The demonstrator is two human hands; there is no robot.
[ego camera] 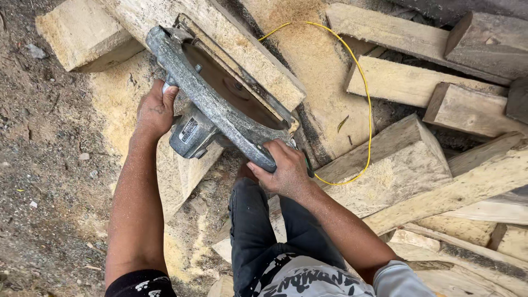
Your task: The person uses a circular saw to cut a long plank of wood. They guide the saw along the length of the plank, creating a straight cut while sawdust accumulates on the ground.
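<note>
Both hands were clamped on the circular saw (220, 102): left hand (155, 110) wrapped round the front grip, right hand (281, 169) closed on the rear handle, w/ the saw resting base-down on a pale timber beam (258, 60). Judging by thick sawdust (319, 71) all over the beam & ground, plenty of cutting looked done, tho the blade's place in the wood couldn't be seen. Around lay stacked timber offcuts (407, 82), a yellow cord (366, 99) looping across them, & bare dirt ground (44, 143) outdoors.
</note>
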